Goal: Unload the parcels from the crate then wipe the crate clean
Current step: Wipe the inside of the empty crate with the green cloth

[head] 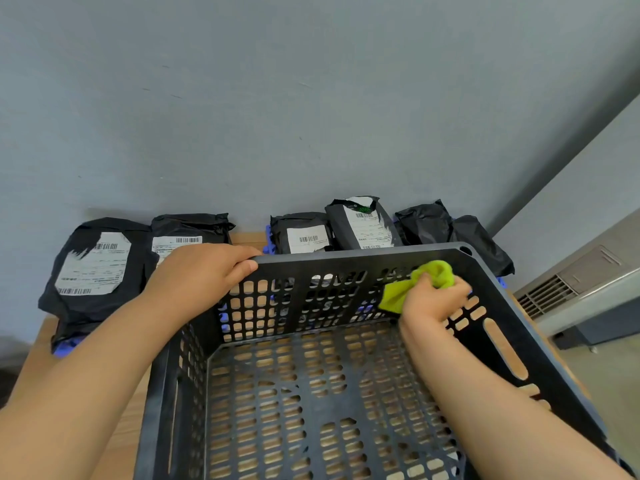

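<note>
A black perforated plastic crate point(346, 258) stands on the wooden table right in front of me, with nothing inside it. My left hand point(204, 271) grips the crate's far rim at its left corner. Inside the crate, my right hand point(433, 299) holds a bunched lime-green cloth point(415, 285) against the far wall near the right corner. Several black plastic parcels with white labels lean against the wall behind the crate, among them a large one point(93, 268) at the far left and an upright one point(363, 223) in the middle.
The grey wall point(311, 98) rises directly behind the parcels. Bits of a blue plastic object point(266, 242) show under and between the parcels. To the right of the table, a grey vented unit point(561, 292) sits low by the wall. The wooden table point(38, 355) shows at the left.
</note>
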`<state>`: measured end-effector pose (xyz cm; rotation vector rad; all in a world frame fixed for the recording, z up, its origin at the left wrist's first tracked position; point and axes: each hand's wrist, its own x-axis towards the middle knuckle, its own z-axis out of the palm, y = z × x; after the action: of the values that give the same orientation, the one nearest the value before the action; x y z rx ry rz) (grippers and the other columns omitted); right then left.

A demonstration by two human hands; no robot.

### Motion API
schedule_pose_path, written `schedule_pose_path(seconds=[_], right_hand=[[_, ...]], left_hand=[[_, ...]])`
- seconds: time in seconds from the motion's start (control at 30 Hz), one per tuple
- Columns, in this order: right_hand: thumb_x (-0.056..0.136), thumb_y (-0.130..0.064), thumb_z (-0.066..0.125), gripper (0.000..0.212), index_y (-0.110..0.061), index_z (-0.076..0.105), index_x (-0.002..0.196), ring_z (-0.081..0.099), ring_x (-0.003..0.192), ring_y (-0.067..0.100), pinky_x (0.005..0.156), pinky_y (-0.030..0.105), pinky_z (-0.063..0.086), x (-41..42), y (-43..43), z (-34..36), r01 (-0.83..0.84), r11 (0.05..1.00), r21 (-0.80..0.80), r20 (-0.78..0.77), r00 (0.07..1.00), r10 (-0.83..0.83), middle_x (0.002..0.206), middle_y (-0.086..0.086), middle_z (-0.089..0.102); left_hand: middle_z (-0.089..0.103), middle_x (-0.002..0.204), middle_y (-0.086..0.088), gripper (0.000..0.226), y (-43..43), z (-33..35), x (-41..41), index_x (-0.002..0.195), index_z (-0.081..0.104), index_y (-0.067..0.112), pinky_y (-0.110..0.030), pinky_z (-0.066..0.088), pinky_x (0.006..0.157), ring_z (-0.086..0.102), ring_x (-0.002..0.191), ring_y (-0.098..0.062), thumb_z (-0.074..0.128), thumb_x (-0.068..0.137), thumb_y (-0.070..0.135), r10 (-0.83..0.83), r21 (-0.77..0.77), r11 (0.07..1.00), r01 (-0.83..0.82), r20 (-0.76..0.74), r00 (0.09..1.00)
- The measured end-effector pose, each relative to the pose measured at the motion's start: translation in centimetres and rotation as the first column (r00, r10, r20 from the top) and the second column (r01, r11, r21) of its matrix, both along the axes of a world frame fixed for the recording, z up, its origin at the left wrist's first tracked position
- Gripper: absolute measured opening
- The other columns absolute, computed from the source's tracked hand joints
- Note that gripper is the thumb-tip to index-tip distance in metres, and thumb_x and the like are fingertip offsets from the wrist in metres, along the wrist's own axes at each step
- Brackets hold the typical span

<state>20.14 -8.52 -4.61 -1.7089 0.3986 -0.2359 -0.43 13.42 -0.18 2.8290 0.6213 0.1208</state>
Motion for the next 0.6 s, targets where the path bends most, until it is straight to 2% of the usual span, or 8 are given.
schedule_pose_path(seconds=[0.13,0.27,0.4,0.5,0.6], right_hand=[[0.087,-0.006,0.061,0.029,-0.009,0.05,0.114,0.051,0.097,0.023,0.08,0.027,0.039,1.2,-0.6,0.7,-0.036,0.992,-0.117,0.011,0.999,0.038,0.125,0.013,0.043],[0.088,0.0,0.057,0.026,-0.011,0.051,0.111,0.052,0.09,0.024,0.081,0.029,0.045,-1.6,2.0,0.3,-0.123,0.99,-0.072,0.018,0.992,0.124,0.127,0.012,0.035],[0.087,0.002,0.058,0.028,-0.014,0.048,0.107,0.054,0.094,0.023,0.085,0.028,0.047,-5.2,4.5,-0.5,-0.205,0.979,-0.005,0.029,0.978,0.205,0.12,0.006,0.031],[0.085,0.002,0.061,0.031,-0.014,0.045,0.108,0.053,0.094,0.024,0.09,0.03,0.046,-8.1,6.6,-1.3,-0.291,0.957,-0.008,0.042,0.956,0.291,0.117,0.004,0.029],[0.084,0.0,0.064,0.04,-0.011,0.043,0.116,0.05,0.1,0.024,0.091,0.03,0.046,-10.9,8.5,-2.3,-0.372,0.928,-0.013,0.07,0.926,0.372,0.118,0.001,0.025]], left_hand=[[0.062,0.121,0.014,0.036,-0.1,0.1,0.0,0.132,0.049,0.039,-0.028,0.043,0.08,0.057,0.107,-0.01,0.038,0.098,0.042,0.009,-0.005,1.0,-0.009,0.044,0.999],[0.067,0.11,0.013,0.03,0.0,-0.1,-0.3,0.12,0.061,0.036,-0.026,0.039,0.07,0.059,0.097,-0.009,0.048,0.094,0.04,0.062,-0.046,0.997,-0.056,0.147,0.987],[0.069,0.095,0.013,0.022,0.2,-0.4,-0.7,0.104,0.069,0.033,-0.021,0.035,0.061,0.054,0.082,-0.003,0.05,0.093,0.036,0.207,-0.207,0.967,-0.149,0.297,0.932],[0.069,0.091,0.012,0.019,0.5,-0.5,-1.1,0.099,0.07,0.031,-0.033,0.049,0.074,0.062,0.085,-0.009,0.052,0.093,0.033,0.325,-0.372,0.911,-0.178,0.381,0.866],[0.07,0.087,0.01,0.021,0.7,-0.6,-1.4,0.099,0.07,0.027,-0.045,0.052,0.083,0.065,0.085,-0.012,0.051,0.093,0.03,0.362,-0.463,0.874,-0.15,0.413,0.835]])
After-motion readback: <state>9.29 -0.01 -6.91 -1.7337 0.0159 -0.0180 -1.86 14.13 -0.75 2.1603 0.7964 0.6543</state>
